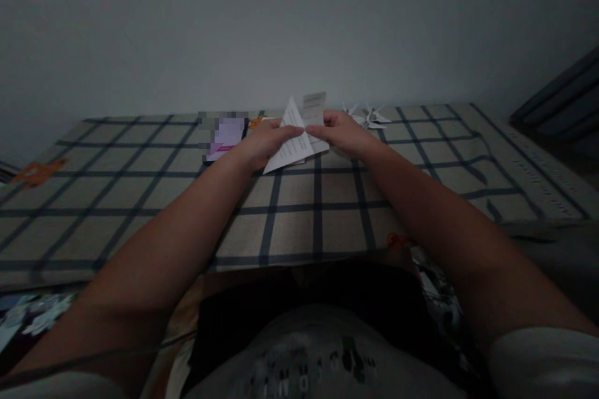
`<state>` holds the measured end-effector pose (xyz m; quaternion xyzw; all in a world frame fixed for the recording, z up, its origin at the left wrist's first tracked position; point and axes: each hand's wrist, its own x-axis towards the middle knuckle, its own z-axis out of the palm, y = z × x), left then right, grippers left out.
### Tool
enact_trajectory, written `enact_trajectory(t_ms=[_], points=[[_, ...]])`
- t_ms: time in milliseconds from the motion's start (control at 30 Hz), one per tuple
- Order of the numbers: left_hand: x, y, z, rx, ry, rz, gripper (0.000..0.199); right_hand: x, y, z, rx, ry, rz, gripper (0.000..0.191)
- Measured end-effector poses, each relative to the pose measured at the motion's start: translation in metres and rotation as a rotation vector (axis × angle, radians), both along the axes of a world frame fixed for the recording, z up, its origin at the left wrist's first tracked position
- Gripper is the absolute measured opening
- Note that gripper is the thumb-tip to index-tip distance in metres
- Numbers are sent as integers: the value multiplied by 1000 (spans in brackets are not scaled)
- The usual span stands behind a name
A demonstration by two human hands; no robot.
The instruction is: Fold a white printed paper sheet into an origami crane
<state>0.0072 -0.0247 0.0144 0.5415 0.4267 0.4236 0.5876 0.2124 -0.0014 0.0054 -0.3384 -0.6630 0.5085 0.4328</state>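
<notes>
A sheet of printed white paper, folded into a pointed shape, is held up over the table between both my hands. My left hand grips its left side, with the thumb laid across the front. On the other side my right hand pinches the paper, its thumb almost meeting the left thumb at the middle. A narrow flap of the sheet stands up above the right thumb. The fingers behind the paper are partly hidden. Just beyond my right hand lie several folded paper cranes.
The table wears a checked cloth. Left of my hands lies a phone, its screen lit and partly pixelated. More paper lies beneath the held sheet. Orange shapes show at the cloth's left side. A pale wall rises behind the table.
</notes>
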Motion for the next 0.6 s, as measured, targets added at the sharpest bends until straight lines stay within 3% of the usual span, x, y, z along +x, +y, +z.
enact_trajectory(t_ms=[600], points=[[-3,3,0,-15,42,9,29,1,4,-4,-48,15,53,22]])
